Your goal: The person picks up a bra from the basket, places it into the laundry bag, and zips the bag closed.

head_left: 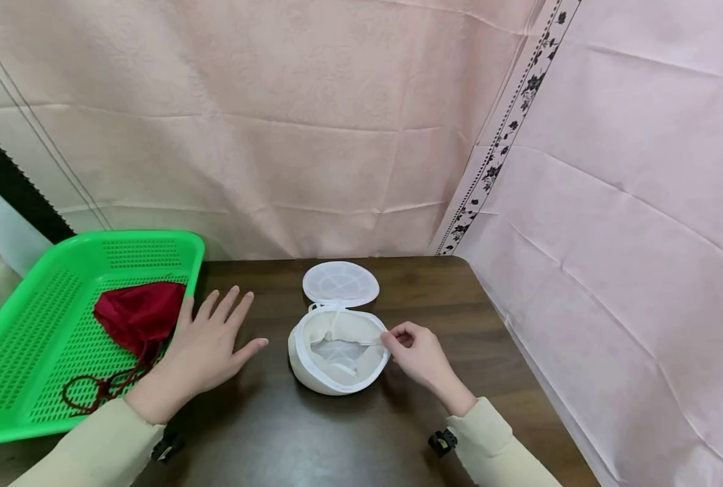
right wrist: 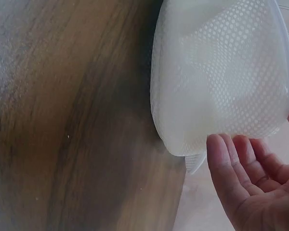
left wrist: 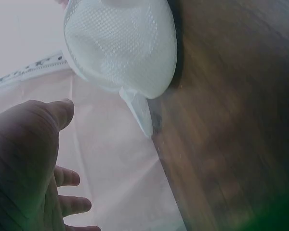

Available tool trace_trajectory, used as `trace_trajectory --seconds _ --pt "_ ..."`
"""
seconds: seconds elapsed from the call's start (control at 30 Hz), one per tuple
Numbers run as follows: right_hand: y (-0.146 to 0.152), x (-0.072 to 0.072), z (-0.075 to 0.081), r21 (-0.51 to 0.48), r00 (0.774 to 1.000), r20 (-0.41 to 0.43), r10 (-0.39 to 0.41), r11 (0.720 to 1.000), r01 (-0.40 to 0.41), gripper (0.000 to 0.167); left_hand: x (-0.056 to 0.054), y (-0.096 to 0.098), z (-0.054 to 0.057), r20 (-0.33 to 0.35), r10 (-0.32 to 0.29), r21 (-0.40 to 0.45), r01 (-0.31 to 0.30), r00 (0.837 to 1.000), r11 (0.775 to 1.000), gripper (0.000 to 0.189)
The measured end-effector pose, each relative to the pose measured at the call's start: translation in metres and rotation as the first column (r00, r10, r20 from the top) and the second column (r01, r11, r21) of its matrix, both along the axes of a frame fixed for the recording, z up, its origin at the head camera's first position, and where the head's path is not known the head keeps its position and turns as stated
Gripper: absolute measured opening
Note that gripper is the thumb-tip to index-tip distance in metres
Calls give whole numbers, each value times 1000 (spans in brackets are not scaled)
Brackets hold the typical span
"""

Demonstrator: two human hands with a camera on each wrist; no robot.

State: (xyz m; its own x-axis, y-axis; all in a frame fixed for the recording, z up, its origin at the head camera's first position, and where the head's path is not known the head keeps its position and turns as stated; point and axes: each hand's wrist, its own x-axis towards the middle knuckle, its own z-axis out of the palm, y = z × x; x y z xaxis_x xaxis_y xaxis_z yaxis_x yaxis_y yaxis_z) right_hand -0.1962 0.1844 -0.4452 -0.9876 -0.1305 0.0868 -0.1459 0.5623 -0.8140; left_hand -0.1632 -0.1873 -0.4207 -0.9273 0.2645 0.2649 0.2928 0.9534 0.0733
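Observation:
A white mesh laundry bag [head_left: 337, 389] stands upright on the table, its round lid [head_left: 340, 284] flipped back behind it. Through the opening I see pale folds of fabric lining the inside. My right hand [head_left: 421, 355] pinches the bag's right rim between thumb and fingertips; in the right wrist view its fingers [right wrist: 241, 163] lie along the outside of the mesh. My left hand [head_left: 205, 348] is spread palm down and holds nothing, between the bag and a green basket [head_left: 193, 270]. In the left wrist view the thumb [left wrist: 62, 113] points towards the bag, apart from it.
Inside the basket at the left lies a dark red satin pouch [head_left: 138, 314] with a looped cord [head_left: 84, 392]. The brown wooden table [head_left: 458, 311] ends at a pale cloth backdrop [head_left: 312, 135] behind and a cloth on the right. Small dark cameras sit on both wrists.

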Motion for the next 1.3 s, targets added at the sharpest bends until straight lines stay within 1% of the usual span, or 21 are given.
trace_trajectory --seconds 0.1,0.2,0.33,0.43,0.57,0.7,0.77,0.9,1.0,1.17,1.3 --pt "1 -1 0 4 1000 7 -4 1000 4 17 1 -6 1 -8 6 0 -6 1000 1000 88" --pt "1 -1 -2 -7 1000 16 -1 1000 1 14 3 -12 4 -2 9 7 -9 1000 1000 88" --pt "0 -2 -5 -47 999 44 0 999 3 12 5 -22 10 9 17 17 -17 1000 1000 89" --pt "0 -2 -7 -88 997 80 -16 996 23 14 5 -30 16 30 29 30 -30 999 999 89" --pt "0 -2 -10 -144 991 127 -39 988 57 16 4 -43 24 73 50 61 -54 996 997 91" --pt "0 -2 -12 -182 985 162 -59 979 88 16 2 -57 32 146 68 100 -84 987 991 94" --pt "0 -3 -13 -200 983 173 -64 975 98 17 1 -63 37 177 66 123 -89 982 988 93" --pt "0 -4 -16 -231 981 182 -71 966 113 17 -6 -76 43 218 62 155 -97 974 983 92" --pt "0 -4 -18 -239 981 180 -74 964 116 17 -14 -88 46 235 75 166 -116 969 979 91" --pt "-1 -3 -19 -235 983 169 -75 965 114 17 -28 -110 46 252 108 157 -151 962 976 90" --pt "-1 -2 -18 -233 983 169 -77 966 116 18 -37 -123 43 293 123 135 -168 948 976 91"
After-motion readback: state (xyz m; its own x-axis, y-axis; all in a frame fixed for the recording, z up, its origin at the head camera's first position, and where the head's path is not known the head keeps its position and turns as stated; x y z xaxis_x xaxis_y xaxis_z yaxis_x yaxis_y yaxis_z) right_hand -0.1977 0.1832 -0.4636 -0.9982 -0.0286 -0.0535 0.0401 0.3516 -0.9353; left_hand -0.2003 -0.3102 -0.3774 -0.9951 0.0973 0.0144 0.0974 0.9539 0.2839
